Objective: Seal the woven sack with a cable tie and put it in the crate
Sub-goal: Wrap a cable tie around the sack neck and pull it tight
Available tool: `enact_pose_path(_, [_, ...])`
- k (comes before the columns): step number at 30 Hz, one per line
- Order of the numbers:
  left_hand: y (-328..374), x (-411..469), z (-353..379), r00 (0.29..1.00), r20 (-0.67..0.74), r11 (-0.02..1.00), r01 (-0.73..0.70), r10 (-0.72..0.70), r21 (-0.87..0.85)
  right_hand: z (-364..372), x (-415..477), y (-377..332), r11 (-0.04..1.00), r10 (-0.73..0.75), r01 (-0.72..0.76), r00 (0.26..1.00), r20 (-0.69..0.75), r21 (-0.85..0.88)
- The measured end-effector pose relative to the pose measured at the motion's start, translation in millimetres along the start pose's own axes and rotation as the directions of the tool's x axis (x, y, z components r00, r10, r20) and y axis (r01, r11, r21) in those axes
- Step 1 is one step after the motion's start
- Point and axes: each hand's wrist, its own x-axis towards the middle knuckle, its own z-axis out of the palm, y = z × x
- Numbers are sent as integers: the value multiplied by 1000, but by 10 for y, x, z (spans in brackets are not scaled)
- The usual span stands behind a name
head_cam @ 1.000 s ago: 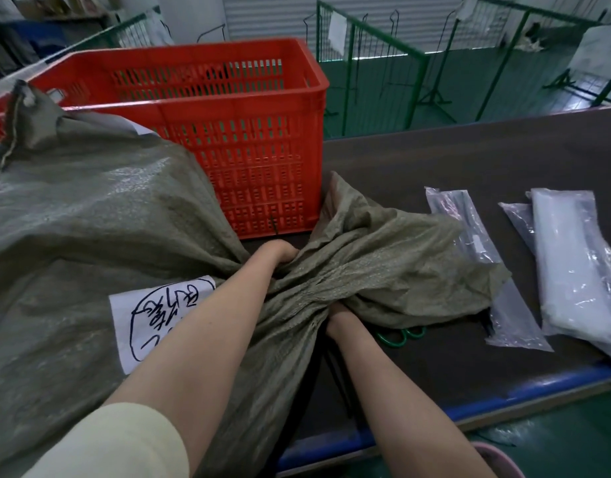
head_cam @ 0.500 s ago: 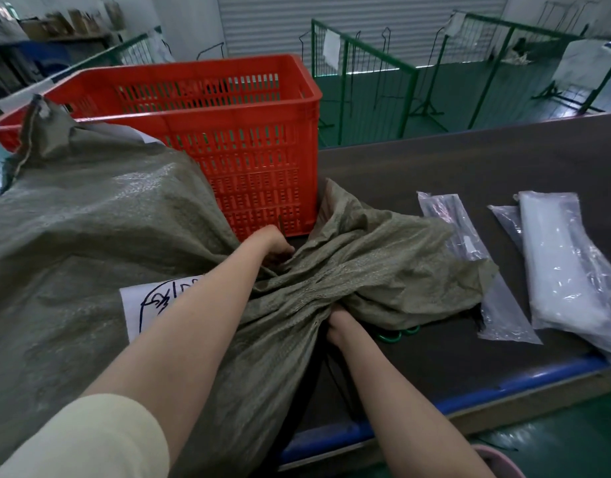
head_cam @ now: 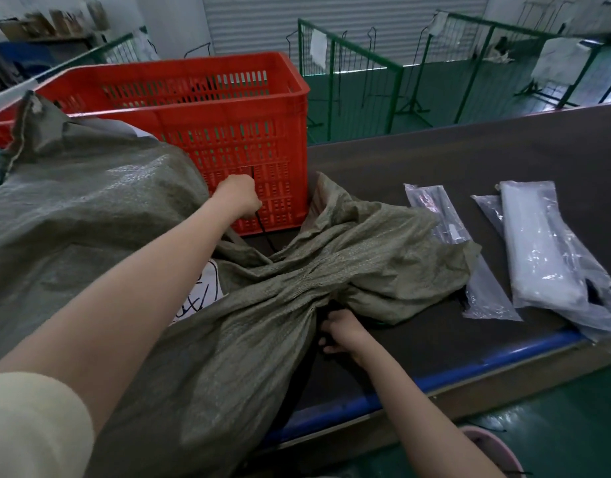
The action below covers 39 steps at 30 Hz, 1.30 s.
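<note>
With your left hand (head_cam: 240,196) fisted on the black cable tie (head_cam: 264,229) and your right hand (head_cam: 342,331) pinching the gathered neck of the woven sack (head_cam: 90,219) on the table (head_cam: 469,160) beside the crate (head_cam: 228,108), pull straight and steady.

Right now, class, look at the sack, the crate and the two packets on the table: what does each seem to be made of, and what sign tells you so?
Sack: probably woven plastic; dull olive, with a fine criss-cross weave and stiff creases.
Crate: rigid moulded plastic, red, with slotted lattice walls.
Packets: thin clear plastic film; glossy, wrinkled and see-through. What they hold is unclear.
</note>
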Motion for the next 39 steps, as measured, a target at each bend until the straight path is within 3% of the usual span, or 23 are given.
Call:
enact_pose_path(2, [-10, -82, 34, 986, 69, 986, -158, 155, 47, 13, -64, -3, 989, -32, 29, 999, -15, -143])
enact_pose_path(4, [-11, -156, 124, 913, 237, 940, -342, 331, 7, 26, -159, -14, 927, -125, 104, 992, -34, -360])
enact_pose_path(7, [9, -235, 248, 853, 317, 906, -419, 415, -60, 68, -373, -19, 768, -323, 238, 946, -39, -594])
enact_pose_path(11, [12, -289, 249, 864, 192, 884, -452, 466, -116, 107, -599, 2, 754, -502, 379, 860, -97, -535])
enact_pose_path(15, [8, -422, 277, 830, 132, 840, -528, 542, -126, 101, -761, -11, 731, -644, 525, 742, -186, -436])
enact_pose_path(19, [23, -493, 358, 801, 56, 792, -573, 595, -210, 125, -854, -100, 671, -733, 661, 659, -167, -337])
enact_pose_path(24, [138, -596, 411, 798, 155, 787, -506, 582, -353, 173, -806, -360, 637, -767, 752, 595, -239, -170])
enact_pose_path(28, [187, -611, 540, 790, 195, 750, -427, 581, -505, 247, -623, -522, 696, -676, 716, 631, -381, -47])
enact_pose_path(31, [227, -634, 561, 816, 122, 606, -310, 565, -732, 232, -398, -492, 810, -484, 576, 764, -427, 113])
enact_pose_path(34, [328, -691, 586, 791, 166, 495, -191, 589, -847, 177, -196, -424, 914, -366, 405, 857, -362, 34])
enact_pose_path(36, [371, -709, 652, 732, 260, 543, -175, 630, -822, 153, -113, -398, 925, -341, 379, 865, -369, 34])
enact_pose_path(39, [321, -718, 770, 658, 421, 715, -263, 624, -648, 115, -36, -369, 917, -307, 380, 865, -398, 118])
